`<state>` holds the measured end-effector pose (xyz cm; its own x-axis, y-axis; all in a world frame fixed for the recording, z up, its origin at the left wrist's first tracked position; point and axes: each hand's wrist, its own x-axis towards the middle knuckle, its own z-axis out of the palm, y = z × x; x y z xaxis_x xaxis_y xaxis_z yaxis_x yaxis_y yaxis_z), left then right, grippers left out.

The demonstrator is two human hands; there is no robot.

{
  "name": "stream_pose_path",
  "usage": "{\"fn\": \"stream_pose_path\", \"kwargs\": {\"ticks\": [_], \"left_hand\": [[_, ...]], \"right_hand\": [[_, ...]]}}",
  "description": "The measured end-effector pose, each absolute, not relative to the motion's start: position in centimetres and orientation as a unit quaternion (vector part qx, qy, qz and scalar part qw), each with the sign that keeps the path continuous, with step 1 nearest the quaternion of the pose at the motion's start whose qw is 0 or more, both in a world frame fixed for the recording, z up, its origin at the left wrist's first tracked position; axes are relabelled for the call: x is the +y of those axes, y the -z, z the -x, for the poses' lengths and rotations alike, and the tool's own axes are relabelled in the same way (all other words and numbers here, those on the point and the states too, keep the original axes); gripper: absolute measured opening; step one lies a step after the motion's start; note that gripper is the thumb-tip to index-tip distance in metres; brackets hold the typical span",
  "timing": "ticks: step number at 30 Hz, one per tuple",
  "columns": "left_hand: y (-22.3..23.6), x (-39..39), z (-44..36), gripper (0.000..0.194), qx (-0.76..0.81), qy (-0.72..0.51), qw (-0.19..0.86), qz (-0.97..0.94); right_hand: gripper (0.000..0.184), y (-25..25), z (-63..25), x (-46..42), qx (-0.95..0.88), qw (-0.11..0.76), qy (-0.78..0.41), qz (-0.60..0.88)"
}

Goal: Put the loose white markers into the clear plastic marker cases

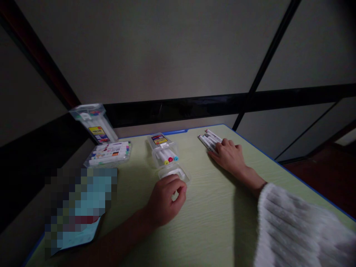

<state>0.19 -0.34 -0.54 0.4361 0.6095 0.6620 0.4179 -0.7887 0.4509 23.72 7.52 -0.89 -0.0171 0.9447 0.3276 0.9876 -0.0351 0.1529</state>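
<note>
On the pale green table (205,207), my right hand (229,155) lies over a bunch of white markers (210,141), its bent fingers closed on their near ends. The markers' dark and red tips point away to the left. My left hand (167,198) is curled, thumb and index finger meeting in a loop with nothing visible between them. Just beyond it is the open lid of a clear plastic marker case (164,147); the hand partly covers the lid, and I cannot tell whether they touch. Inside the case lie markers with yellow, red and blue ends (170,158).
At the back left stands a taller clear case of markers (97,124). A flat clear pack of markers (109,152) lies before it. A tablet-like screen (86,211), partly pixelated, is at the left. A panelled wall (167,55) rises behind the table's blue edge.
</note>
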Motion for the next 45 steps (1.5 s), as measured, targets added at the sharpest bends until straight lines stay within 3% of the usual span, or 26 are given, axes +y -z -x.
{"fn": "stream_pose_path", "kwargs": {"ticks": [19,31,37,42,45], "left_hand": [[0.3,-0.4,-0.2,0.020,0.301,-0.431,0.111,-0.843],[0.4,-0.3,-0.1,0.019,0.315,-0.439,0.121,-0.833],[1.0,0.1,0.1,0.007,0.396,-0.517,0.159,-0.742],[1.3,0.6,-0.1,0.033,0.427,-0.599,0.262,-0.625],[1.4,0.5,-0.1,0.035,0.430,-0.594,0.275,-0.622]], "right_hand": [[0.035,1.1,-23.5,7.8,-0.707,0.080,0.157,0.685],[0.025,0.7,-23.1,7.7,-0.766,0.292,0.162,0.550],[0.032,0.6,-23.2,7.1,-0.813,0.313,0.146,0.468],[0.041,0.0,-22.8,6.7,-0.872,0.275,0.115,0.389],[0.040,-0.3,-22.5,6.4,-0.898,0.261,0.108,0.337]]}}
